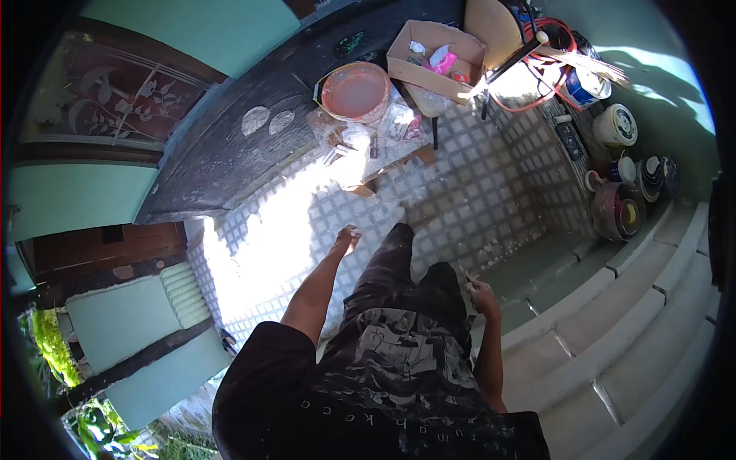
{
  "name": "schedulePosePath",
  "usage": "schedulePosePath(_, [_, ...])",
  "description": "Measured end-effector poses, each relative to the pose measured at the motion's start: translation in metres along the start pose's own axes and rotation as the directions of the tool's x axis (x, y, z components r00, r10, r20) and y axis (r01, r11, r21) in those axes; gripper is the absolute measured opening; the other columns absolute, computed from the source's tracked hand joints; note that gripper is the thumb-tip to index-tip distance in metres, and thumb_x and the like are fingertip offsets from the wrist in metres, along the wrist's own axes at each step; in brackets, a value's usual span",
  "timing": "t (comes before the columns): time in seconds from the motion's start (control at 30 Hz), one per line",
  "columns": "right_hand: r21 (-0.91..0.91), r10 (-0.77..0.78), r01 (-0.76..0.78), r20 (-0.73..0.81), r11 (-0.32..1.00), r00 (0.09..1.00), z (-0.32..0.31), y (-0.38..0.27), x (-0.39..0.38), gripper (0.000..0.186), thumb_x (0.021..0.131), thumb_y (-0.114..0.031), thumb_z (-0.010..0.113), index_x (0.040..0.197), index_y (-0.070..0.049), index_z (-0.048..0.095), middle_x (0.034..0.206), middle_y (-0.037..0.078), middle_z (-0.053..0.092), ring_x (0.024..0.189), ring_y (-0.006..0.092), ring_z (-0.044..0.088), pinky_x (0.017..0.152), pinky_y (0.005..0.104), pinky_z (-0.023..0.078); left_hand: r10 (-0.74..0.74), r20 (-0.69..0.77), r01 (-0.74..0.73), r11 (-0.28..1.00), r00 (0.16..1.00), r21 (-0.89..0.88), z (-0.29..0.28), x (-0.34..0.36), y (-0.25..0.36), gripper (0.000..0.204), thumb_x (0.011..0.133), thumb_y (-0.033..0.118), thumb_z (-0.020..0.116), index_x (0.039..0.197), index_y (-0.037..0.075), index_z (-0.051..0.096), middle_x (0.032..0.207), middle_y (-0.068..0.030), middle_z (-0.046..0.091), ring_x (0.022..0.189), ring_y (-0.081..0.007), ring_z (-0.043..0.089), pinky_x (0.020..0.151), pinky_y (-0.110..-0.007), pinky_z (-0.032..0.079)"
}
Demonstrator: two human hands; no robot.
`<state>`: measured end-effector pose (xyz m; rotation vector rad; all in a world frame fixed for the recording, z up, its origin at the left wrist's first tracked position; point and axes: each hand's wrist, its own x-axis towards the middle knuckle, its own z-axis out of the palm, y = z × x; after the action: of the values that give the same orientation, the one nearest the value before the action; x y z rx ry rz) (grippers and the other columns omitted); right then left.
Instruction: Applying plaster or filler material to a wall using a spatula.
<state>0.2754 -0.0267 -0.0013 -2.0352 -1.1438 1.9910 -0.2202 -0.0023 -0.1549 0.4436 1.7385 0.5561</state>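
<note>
Tool, narrow and small, in my right grip, just right of my right knee and above the tiled floor; fingers curled, pinching it near its lower end; exact kind too small to tell.

Left grip out ahead of my left thigh, over the floor; fingers partly bent, with a whitish patch at the fingertips; whether it pinches something pale or is only dusted, I cannot tell.

Handling, judged by eye: tool probably light and stiff, easy in one hand; powder on the skin could make it slippery; best hold likely at the end already in my fingers, free tip left clear.

Ahead, low desk carrying a round basin, reddish inside, and a clear plastic bag beside it; basin likely heavy if filled, so two opposite points on the rim would be the place to hold; bag soft, crumpling easily.

Beyond, cardboard box with a pink packet inside; far right, white bucket near the wall; red hose looped near a chair.
</note>
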Motion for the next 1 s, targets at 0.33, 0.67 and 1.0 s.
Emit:
schedulePosePath(0.33, [0.119,0.391,-0.372,-0.246,0.920,0.887,0.097,0.052,-0.039,0.027,0.089,-0.024,0.053,0.108,-0.008,0.063,0.056,0.001,0.047,0.041,0.0092,0.043,0.035,0.0280,0.033,0.503,-0.206,-0.258,0.703,0.840,0.663,-0.106,0.131,0.075,0.040,0.074,0.012,0.068,0.110,0.003,0.054,0.100,-0.0138,0.063,0.094,-0.0246,0.062,0.081,-0.034,0.049])
schedulePosePath(0.67, [0.157,0.637,-0.618,-0.144,0.771,0.758,0.226,0.041,-0.063,0.031,0.090,-0.029,0.054,0.114,-0.011,0.062,0.054,0.000,0.050,0.038,0.0080,0.042,0.033,0.0271,0.031,0.567,-0.169,-0.289,0.627,0.806,0.724,-0.150,0.271,0.127,0.047,0.078,0.014,0.063,0.120,-0.003,0.050,0.115,-0.0234,0.056,0.108,-0.0381,0.053,0.093,-0.041,0.042])
schedulePosePath(1.0, [0.021,0.511,-0.516,-0.168,0.857,0.843,0.238,0.052,-0.031,0.040,0.093,-0.029,0.050,0.131,-0.019,0.051,0.053,-0.003,0.042,0.038,0.0071,0.039,0.035,0.0258,0.034,0.426,-0.074,-0.052,0.277,0.902,0.960,-0.144,0.318,0.096,0.047,0.078,0.020,0.064,0.117,0.000,0.048,0.103,-0.0204,0.058,0.099,-0.0354,0.056,0.087,-0.044,0.045])
